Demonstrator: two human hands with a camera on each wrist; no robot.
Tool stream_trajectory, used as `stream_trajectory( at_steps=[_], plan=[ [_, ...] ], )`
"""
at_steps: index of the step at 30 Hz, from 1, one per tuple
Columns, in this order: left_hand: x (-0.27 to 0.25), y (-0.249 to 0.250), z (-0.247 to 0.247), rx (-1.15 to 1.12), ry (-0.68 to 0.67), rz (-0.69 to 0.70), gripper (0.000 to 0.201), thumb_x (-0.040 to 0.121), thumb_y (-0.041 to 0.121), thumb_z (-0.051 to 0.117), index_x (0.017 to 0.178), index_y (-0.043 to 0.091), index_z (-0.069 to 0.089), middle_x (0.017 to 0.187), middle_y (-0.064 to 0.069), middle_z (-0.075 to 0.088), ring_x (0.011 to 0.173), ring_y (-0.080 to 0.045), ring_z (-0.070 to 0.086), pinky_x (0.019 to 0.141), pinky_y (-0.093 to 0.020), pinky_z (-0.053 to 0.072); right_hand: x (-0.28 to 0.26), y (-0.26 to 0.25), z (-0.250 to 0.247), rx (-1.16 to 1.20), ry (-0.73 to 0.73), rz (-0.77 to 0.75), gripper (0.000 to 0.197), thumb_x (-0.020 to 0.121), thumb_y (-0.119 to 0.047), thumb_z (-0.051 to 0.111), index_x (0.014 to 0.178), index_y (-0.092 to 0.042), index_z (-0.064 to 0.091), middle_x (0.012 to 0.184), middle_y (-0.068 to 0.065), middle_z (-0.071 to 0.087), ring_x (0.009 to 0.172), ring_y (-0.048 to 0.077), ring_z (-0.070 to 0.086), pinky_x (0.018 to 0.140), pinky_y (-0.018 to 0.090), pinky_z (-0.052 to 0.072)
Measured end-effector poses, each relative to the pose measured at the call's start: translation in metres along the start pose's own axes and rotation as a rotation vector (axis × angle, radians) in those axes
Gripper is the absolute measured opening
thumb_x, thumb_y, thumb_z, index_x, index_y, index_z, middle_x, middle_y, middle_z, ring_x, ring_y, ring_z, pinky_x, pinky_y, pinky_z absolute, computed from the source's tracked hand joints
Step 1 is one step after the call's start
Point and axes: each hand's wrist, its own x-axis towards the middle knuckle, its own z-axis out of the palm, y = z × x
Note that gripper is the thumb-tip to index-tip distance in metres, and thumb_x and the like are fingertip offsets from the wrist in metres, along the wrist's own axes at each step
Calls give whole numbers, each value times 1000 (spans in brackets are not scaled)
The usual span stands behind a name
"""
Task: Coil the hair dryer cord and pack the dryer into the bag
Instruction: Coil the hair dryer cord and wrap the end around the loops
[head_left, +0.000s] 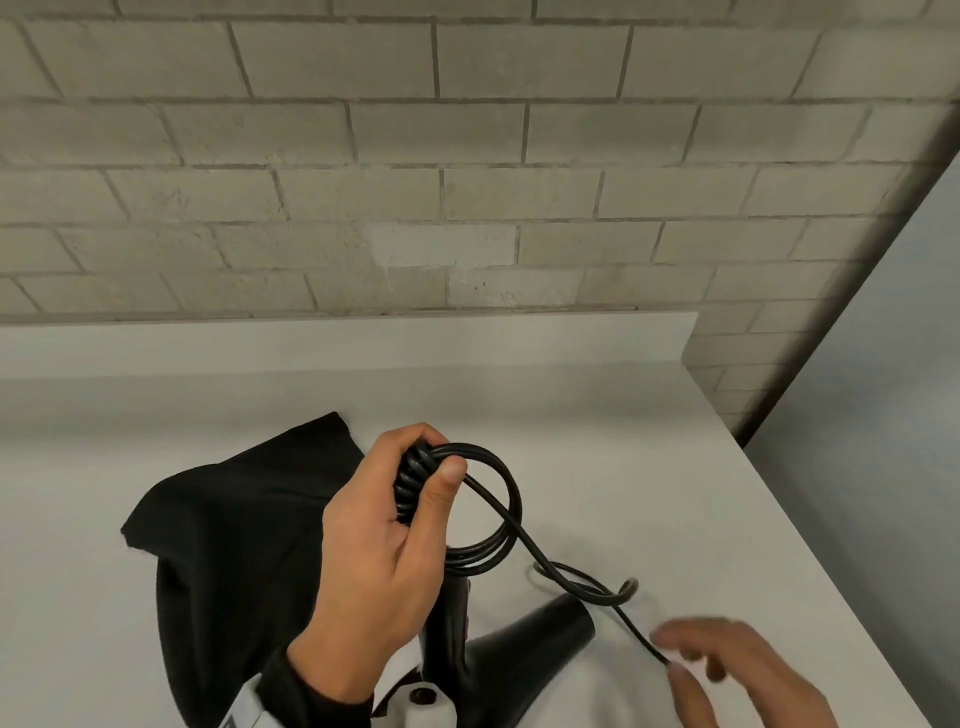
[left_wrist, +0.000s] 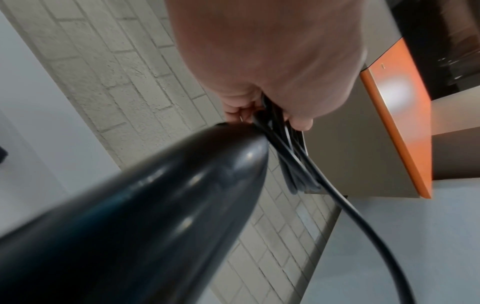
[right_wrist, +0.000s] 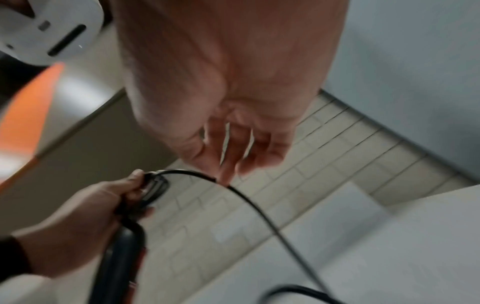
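Note:
My left hand (head_left: 415, 483) grips several loops of the black cord (head_left: 501, 525) together with the end of the black hair dryer's handle. The hair dryer (head_left: 524, 644) hangs below it over the counter, nozzle pointing right. From the coil the cord runs down to my right hand (head_left: 675, 657), which is blurred, its fingers loosely spread and its fingertips touching the cord. The black fabric bag (head_left: 234, 545) lies crumpled on the counter, left of my left hand. The left wrist view shows the dryer body (left_wrist: 130, 216) and cord loops (left_wrist: 285, 156) close up. In the right wrist view the cord (right_wrist: 259, 207) passes my fingertips (right_wrist: 223, 174).
The white counter (head_left: 623, 441) meets a pale brick wall (head_left: 467, 182) at the back and ends in an edge on the right, with grey floor beyond. More slack cord (head_left: 587, 582) lies looped on the counter by the nozzle. An orange-edged cabinet (left_wrist: 400, 123) hangs overhead.

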Motion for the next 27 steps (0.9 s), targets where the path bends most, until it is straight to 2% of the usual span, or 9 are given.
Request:
stream_trajectory(
  at_steps=[3, 5, 7, 10, 13, 16, 19, 23, 27],
  plan=[
    [-2, 3, 1, 9, -16, 21, 14, 89, 46, 52, 95, 35, 57, 75, 16, 59, 63, -6, 57, 58, -6, 40, 19, -34, 18, 151, 154, 32, 33, 79, -63, 58, 96, -35, 64, 98, -14, 67, 86, 5, 63, 76, 11, 45],
    [-2, 3, 1, 8, -19, 36, 14, 90, 44, 52, 95, 32, 58, 74, 17, 58, 63, -3, 56, 59, -5, 40, 28, -48, 23, 238, 65, 108, 47, 69, -58, 68, 111, -41, 55, 110, -15, 66, 98, 5, 65, 85, 11, 44],
    [-3, 2, 0, 9, -24, 43, 15, 90, 44, 52, 96, 31, 58, 75, 16, 58, 64, -4, 56, 60, -6, 40, 34, -55, 33, 246, -94, 123, 52, 66, -53, 66, 114, -51, 46, 113, -20, 62, 89, 5, 66, 79, 9, 46],
    [-2, 0, -1, 24, -27, 48, 16, 91, 45, 52, 97, 32, 58, 78, 15, 59, 66, -6, 57, 61, -7, 41, 39, -57, 37, 43, -99, -12, 33, 75, -52, 60, 107, -52, 50, 97, -25, 59, 75, 2, 62, 61, 12, 50],
    [-2, -1, 0, 55, -35, 61, 16, 92, 47, 51, 97, 33, 59, 79, 13, 59, 67, -7, 57, 62, -8, 41, 49, -58, 27, -122, -48, -233, 16, 86, -40, 62, 101, -36, 61, 77, -15, 60, 57, 7, 57, 47, 25, 52],
    [-1, -1, 1, 60, -52, 61, 18, 93, 48, 50, 97, 33, 58, 77, 13, 58, 65, -7, 55, 62, -9, 39, 66, -63, 9, -286, -43, -419, 15, 89, -31, 59, 88, -23, 71, 65, -5, 55, 48, 17, 48, 38, 24, 43],
    [-1, -1, 1, 54, -58, 68, 18, 93, 50, 49, 97, 35, 56, 74, 16, 56, 62, -6, 53, 61, -9, 38, 83, -75, -12, -356, -66, -523, 23, 94, -30, 53, 85, -20, 71, 64, -4, 50, 49, 18, 44, 41, 27, 39],
    [-3, 2, 2, 45, -95, 124, 18, 94, 44, 49, 99, 29, 58, 72, 17, 55, 62, -8, 54, 61, -14, 40, 109, -81, -26, -168, -189, -519, 16, 97, -34, 51, 93, -24, 64, 73, -10, 49, 60, 8, 42, 49, 29, 43],
    [-5, 5, 1, 42, -132, 175, 18, 89, 35, 51, 103, 27, 57, 77, 9, 59, 68, -14, 56, 61, -24, 44, 132, -87, -28, 33, -276, -484, 13, 95, -31, 57, 92, -21, 64, 76, -16, 52, 65, 2, 47, 60, 17, 40]
  ],
)
